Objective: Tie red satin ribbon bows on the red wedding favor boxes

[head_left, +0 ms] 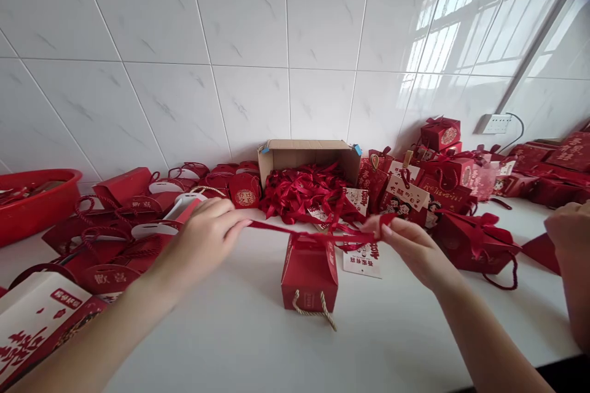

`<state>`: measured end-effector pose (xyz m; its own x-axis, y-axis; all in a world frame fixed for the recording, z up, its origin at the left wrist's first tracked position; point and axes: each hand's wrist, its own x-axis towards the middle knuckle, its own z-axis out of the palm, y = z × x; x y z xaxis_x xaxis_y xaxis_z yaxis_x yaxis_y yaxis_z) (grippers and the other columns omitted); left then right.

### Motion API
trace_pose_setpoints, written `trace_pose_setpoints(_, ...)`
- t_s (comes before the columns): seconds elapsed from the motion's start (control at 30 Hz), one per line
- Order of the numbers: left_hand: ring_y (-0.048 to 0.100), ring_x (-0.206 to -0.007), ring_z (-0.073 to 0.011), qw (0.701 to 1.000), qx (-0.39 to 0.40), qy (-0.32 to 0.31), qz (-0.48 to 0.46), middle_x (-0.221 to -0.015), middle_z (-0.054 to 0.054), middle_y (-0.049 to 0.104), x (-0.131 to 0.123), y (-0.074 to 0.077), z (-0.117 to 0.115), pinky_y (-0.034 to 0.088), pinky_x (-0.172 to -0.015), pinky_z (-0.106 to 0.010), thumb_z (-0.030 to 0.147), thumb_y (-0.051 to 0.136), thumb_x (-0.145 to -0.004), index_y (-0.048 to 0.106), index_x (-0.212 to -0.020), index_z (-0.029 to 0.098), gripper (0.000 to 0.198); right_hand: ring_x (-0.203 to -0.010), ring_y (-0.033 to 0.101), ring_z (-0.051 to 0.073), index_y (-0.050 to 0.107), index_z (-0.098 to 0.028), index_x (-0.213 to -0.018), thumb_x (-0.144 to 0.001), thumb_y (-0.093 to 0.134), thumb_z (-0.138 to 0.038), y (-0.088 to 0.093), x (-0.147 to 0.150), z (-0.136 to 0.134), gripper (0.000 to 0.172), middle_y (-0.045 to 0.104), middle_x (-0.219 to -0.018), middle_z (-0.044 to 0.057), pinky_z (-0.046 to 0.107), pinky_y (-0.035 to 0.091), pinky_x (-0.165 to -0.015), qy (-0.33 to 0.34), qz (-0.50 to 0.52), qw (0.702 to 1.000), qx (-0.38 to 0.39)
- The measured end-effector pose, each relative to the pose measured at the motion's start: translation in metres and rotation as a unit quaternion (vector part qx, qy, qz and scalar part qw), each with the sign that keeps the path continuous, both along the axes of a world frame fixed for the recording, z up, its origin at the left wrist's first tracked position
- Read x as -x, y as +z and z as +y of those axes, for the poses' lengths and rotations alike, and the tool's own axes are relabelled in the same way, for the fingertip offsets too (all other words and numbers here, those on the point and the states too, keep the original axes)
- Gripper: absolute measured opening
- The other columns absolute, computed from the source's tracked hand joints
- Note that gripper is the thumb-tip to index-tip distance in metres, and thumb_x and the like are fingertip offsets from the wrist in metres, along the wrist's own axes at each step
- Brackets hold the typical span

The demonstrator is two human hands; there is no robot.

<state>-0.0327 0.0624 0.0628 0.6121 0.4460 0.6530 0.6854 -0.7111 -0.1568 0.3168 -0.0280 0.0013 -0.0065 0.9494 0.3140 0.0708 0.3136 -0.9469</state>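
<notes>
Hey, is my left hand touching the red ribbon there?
Touching. The head view shows the left hand pinching the red ribbon at its thumb and fingertips, the ribbon running from there toward the right hand.

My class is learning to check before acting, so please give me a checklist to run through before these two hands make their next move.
1. Left hand grips the red ribbon: ok, pinched between thumb and finger.
2. Right hand grips the ribbon too: ok.
3. Small red box stands upright on the white table: ok.
4. Ribbon knotted: cannot tell; strands bunch near the box's top, too unclear to read.
5. Rope handle apart from the ribbon: ok, low on the box's near side.
6. Another person's hand apart from the ribbon: ok, at the right edge.
</notes>
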Motion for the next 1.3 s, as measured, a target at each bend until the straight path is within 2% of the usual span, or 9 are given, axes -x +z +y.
trace_pose_setpoints(0.13, 0.052, -0.061, -0.0193, 0.991, 0.105, 0.086, 0.018, -0.064, -0.004, 0.053, 0.040, -0.035, 0.012, 0.041, -0.060, -0.031, 0.028, 0.040, -0.090, 0.060, -0.061, 0.018, 0.037, -0.092, 0.061, 0.027, 0.069, -0.019, -0.077, -0.080, 0.059, -0.054, -0.044, -0.034, -0.030, 0.036, 0.068, -0.088, 0.008, 0.036, 0.049, -0.082, -0.125, -0.099, 0.985, 0.070)
trace_pose_setpoints(0.23, 0.055, -0.065, -0.0207, 0.979, 0.173, 0.097, 0.053, -0.066, -0.005, 0.056, 0.047, -0.055, 0.009, 0.043, -0.063, -0.032, 0.027, 0.038, -0.089, 0.061, -0.061, 0.019, 0.036, -0.087, 0.061, 0.027, 0.068, -0.020, -0.071, -0.078, 0.060, -0.057, -0.063, -0.037, -0.040, 0.038, 0.067, -0.087, 0.007, 0.034, 0.050, -0.078, -0.148, -0.126, 0.975, 0.109)
trace_pose_setpoints(0.37, 0.058, -0.077, -0.0268, 0.967, 0.190, 0.128, 0.110, -0.077, -0.008, 0.060, 0.037, -0.064, 0.000, 0.044, -0.072, -0.040, 0.027, 0.044, -0.084, 0.065, -0.066, 0.019, 0.028, -0.093, 0.061, 0.027, 0.068, -0.022, -0.083, -0.080, 0.056, -0.058, -0.065, -0.029, -0.037, 0.038, 0.066, -0.099, 0.007, 0.036, 0.050, -0.083, -0.135, -0.146, 0.971, 0.132)
trace_pose_setpoints(0.57, 0.055, -0.104, -0.0294, 0.963, 0.258, 0.066, -0.036, -0.114, -0.011, 0.057, 0.009, -0.056, -0.009, 0.043, -0.089, -0.043, 0.042, 0.048, -0.086, 0.058, -0.113, 0.018, 0.037, -0.121, 0.048, 0.030, 0.051, -0.023, -0.124, -0.081, 0.057, -0.054, -0.047, -0.008, -0.023, 0.054, 0.051, -0.130, 0.013, 0.048, 0.040, -0.101, -0.327, -0.180, 0.927, -0.028)
trace_pose_setpoints(0.67, 0.050, -0.115, -0.0274, 0.918, 0.372, 0.018, -0.133, -0.120, -0.009, 0.055, -0.015, -0.051, -0.017, 0.040, -0.097, -0.041, 0.049, 0.052, -0.084, 0.052, -0.114, 0.022, 0.040, -0.114, 0.052, 0.026, 0.056, -0.023, -0.116, -0.088, 0.049, -0.050, -0.035, 0.017, -0.017, 0.040, 0.057, -0.121, 0.011, 0.043, 0.043, -0.097, -0.235, -0.234, 0.942, -0.053)
trace_pose_setpoints(0.83, 0.051, -0.111, -0.0283, 0.822, 0.530, 0.013, -0.210, -0.115, -0.010, 0.054, -0.051, -0.056, -0.022, 0.042, -0.094, -0.042, 0.054, 0.064, -0.074, 0.048, -0.108, 0.022, 0.050, -0.081, 0.059, 0.018, 0.055, -0.020, -0.085, -0.088, 0.049, -0.053, -0.029, 0.051, 0.003, 0.034, 0.061, -0.087, 0.005, 0.029, 0.048, -0.066, -0.033, -0.207, 0.977, 0.041)
trace_pose_setpoints(0.93, 0.053, -0.101, -0.0264, 0.787, 0.569, 0.007, -0.237, -0.108, -0.009, 0.054, -0.060, -0.066, -0.018, 0.044, -0.086, -0.039, 0.053, 0.067, -0.071, 0.045, -0.102, 0.021, 0.050, -0.059, 0.050, 0.012, 0.045, -0.019, -0.072, -0.083, 0.054, -0.058, -0.034, 0.056, 0.017, 0.041, 0.051, -0.065, -0.002, 0.025, 0.038, -0.052, 0.014, -0.138, 0.985, 0.101)
trace_pose_setpoints(1.07, 0.052, -0.092, -0.0218, 0.765, 0.593, -0.012, -0.250, -0.102, -0.006, 0.053, -0.063, -0.076, -0.014, 0.044, -0.082, -0.035, 0.050, 0.067, -0.071, 0.042, -0.099, 0.021, 0.048, -0.058, 0.049, 0.010, 0.046, -0.018, -0.072, -0.080, 0.058, -0.059, -0.039, 0.058, 0.023, 0.043, 0.051, -0.064, -0.003, 0.024, 0.038, -0.055, 0.091, -0.029, 0.983, 0.159)
trace_pose_setpoints(1.3, 0.055, -0.084, -0.0206, 0.697, 0.677, -0.030, -0.237, -0.095, -0.004, 0.059, -0.067, -0.065, -0.015, 0.041, -0.068, -0.029, 0.050, 0.068, -0.072, 0.049, -0.094, 0.019, 0.043, -0.054, 0.039, 0.006, 0.049, -0.018, -0.080, -0.076, 0.067, -0.053, -0.039, 0.063, 0.018, 0.040, 0.048, -0.066, -0.005, 0.021, 0.028, -0.050, 0.124, 0.071, 0.968, 0.205)
